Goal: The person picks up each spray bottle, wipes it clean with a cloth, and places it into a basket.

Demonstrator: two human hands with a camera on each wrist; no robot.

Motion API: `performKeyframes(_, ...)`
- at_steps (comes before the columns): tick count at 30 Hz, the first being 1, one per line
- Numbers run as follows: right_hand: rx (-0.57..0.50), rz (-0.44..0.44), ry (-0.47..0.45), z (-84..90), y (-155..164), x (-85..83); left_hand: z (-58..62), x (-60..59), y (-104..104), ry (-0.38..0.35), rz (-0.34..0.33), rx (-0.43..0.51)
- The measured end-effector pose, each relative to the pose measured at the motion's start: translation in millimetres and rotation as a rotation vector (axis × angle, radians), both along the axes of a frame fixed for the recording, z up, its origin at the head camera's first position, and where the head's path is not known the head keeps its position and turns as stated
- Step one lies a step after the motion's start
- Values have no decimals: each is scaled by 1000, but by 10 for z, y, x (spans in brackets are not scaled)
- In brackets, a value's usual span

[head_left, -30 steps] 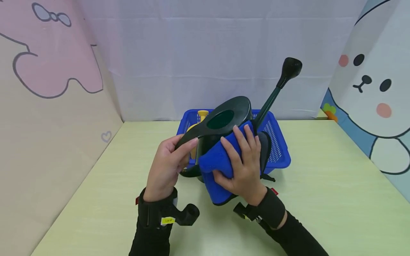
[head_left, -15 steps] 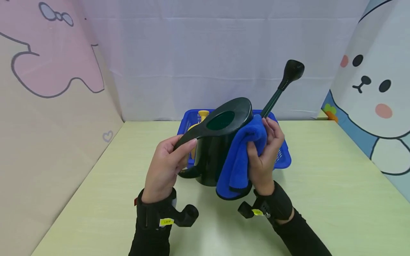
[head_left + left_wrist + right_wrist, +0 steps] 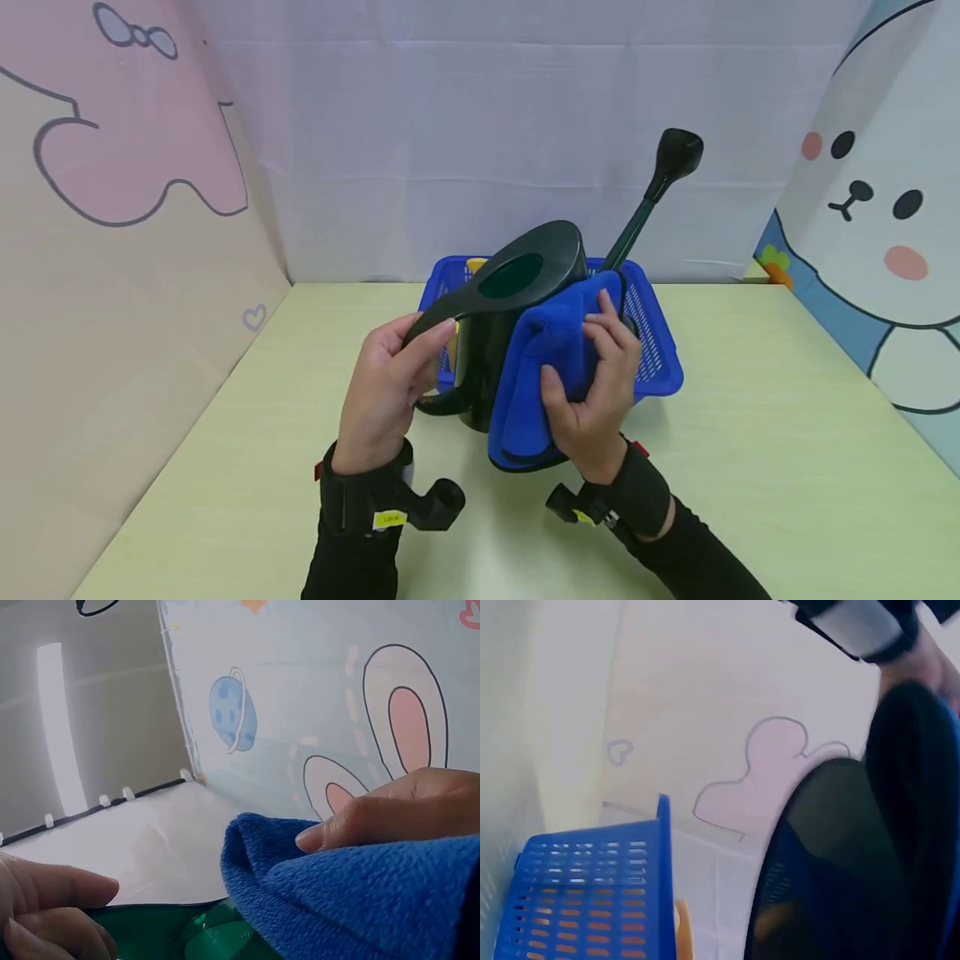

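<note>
Head view first: I see a dark green watering can (image 3: 517, 325) standing on the pale green table (image 3: 750, 433), just in front of a blue basket (image 3: 652, 333). My left hand (image 3: 390, 392) has its fingers curled around the can's handle, which I judge is there to steady the can while the other side is worked. My right hand (image 3: 592, 392) presses a folded blue cloth (image 3: 547, 367) against the can's side, thumb and fingers bent round the cloth so it stays bunched against the curved wall. The spout (image 3: 652, 200) slants up and away to the right, ending in a dark head, so the can sits upright rather than tipped. In the left wrist view the cloth (image 3: 360, 900) fills the lower right, with fingertips (image 3: 330, 832) of the right hand lying on top of it and the green rim below. The right wrist view shows the basket (image 3: 592, 900) with something yellow inside, too blurred for me to name.
</note>
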State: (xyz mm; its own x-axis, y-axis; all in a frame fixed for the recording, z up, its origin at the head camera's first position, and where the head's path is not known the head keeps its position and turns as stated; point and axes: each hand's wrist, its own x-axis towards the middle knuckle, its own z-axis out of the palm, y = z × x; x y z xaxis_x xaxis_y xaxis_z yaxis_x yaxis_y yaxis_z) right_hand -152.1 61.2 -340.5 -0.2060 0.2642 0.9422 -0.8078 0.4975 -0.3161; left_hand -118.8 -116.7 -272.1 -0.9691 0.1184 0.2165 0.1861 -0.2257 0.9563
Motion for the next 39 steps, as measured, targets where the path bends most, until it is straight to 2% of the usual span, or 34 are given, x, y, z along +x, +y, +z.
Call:
performKeyframes(6,232,-28,74,-139,-123,102,-18,-6,-1,4,20,72)
performKeyframes(11,416,-114,213,-209,-261,149,-29,-13,7,-1,5,57)
performKeyframes(14,469,-166,243,-205,-280,157,-33,-15,8,-7,-5,41)
performKeyframes(19,468,-201,186,-171,-211,113,-35,-4,14,-9,-3,37)
performKeyframes(24,410,-179,119,-144,-143,42,-32,4,27,-11,17,23)
performKeyframes(28,342,-116,44,-101,-71,-12,-30,8,18,-6,30,21)
performKeyframes(36,185,19,-175,-43,106,-155,-35,15,3,19,52,15)
performKeyframes(39,158,46,-205,-46,116,-158,-38,5,-1,15,59,10)
